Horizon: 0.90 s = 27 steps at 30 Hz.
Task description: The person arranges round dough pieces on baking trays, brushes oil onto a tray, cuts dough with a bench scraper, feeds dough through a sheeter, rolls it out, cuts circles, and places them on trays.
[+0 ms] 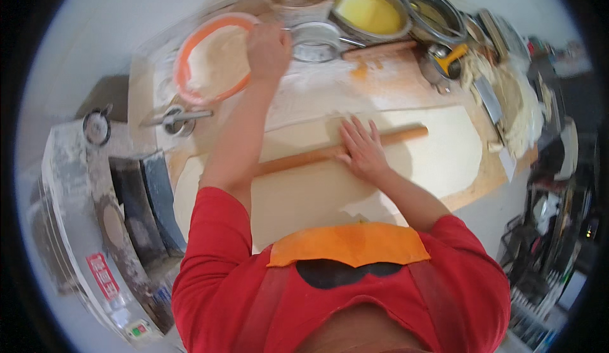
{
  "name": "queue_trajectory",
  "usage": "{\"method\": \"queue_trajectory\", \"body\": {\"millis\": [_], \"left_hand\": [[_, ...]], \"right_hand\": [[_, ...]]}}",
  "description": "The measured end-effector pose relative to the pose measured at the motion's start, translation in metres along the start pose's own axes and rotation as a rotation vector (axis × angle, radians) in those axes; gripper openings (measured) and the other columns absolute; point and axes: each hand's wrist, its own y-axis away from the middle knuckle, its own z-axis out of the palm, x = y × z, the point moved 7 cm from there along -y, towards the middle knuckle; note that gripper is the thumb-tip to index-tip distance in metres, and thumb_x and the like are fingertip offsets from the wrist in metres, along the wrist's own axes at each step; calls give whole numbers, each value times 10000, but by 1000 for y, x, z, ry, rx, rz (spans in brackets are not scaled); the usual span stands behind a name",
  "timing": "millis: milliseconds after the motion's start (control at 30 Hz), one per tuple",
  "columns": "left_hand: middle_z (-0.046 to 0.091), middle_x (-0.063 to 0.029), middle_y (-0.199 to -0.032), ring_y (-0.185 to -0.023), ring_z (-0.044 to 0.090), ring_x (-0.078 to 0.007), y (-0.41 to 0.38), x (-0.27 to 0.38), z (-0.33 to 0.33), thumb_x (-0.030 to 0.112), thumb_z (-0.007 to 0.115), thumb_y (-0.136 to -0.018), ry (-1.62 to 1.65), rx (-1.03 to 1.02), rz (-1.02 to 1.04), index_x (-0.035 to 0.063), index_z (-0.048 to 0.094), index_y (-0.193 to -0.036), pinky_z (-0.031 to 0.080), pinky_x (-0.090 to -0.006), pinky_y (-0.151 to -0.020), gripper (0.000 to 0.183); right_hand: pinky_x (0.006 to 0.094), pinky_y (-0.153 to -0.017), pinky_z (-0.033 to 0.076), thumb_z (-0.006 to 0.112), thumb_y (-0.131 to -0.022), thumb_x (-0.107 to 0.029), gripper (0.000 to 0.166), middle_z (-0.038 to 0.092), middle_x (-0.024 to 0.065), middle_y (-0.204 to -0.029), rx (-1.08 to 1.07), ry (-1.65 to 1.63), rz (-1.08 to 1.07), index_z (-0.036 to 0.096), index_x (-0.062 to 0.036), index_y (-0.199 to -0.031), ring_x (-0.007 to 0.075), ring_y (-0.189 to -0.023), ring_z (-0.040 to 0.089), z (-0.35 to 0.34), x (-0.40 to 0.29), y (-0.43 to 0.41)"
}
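A wide sheet of rolled dough [314, 196] lies over the work table, with a wooden rolling pin [304, 158] resting slantwise on it. My right hand [364, 151] lies palm down on the pin, fingers spread. My left hand [270, 48] is raised at the right rim of an orange plastic basin [187, 53] that holds white flour [221, 53]; its fingers are curled, and what is inside them cannot be seen. Just right of that hand stands a round sieve [316, 44]. My left forearm passes above the dough and hides the pin's left end.
Behind are a tub [299, 8], a metal bowl of yellow liquid [371, 15] and another metal pot [433, 15]. A cleaver [487, 98] lies by dough scraps [516, 101] at the right. A metal container [178, 122] stands left; a machine [71, 172] adjoins the table.
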Motion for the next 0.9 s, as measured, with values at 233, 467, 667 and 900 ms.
{"method": "queue_trajectory", "body": {"millis": [233,467,667,900], "left_hand": [[688,-175,-991,-935,658,-353,-30,-6,79,251,584,-837,-396,-505,296,116,682,-973,520,-437,-826,215],[680,-103,-978,-817,651,-213,-8,45,23,86,656,-731,161,-996,-246,41,584,-1264,510,-315,-713,540],[558,10,-768,-585,496,-77,82,128,-43,101,634,-808,606,-955,-780,3,531,-1308,401,-235,-512,521],[630,-41,-654,-565,590,-146,155,312,-3,309,683,-847,486,-879,-477,114,661,-1169,465,-314,-546,377]], "right_hand": [[568,-1134,193,673,-799,-397,734,322,167,-1496,509,-139,-115,408,-40,-1382,309,-1419,245,-28,46,-68],[530,-1173,88,571,-896,-346,650,338,161,-1492,108,-216,165,355,-32,-1422,297,-1437,217,-13,140,101],[460,-1162,195,494,-941,-409,572,374,114,-1487,214,110,429,405,-90,-1408,255,-1398,315,-52,311,164],[479,-1122,263,603,-885,-364,541,491,160,-1377,613,-414,426,512,-65,-1326,273,-1330,409,-171,350,178]]}}
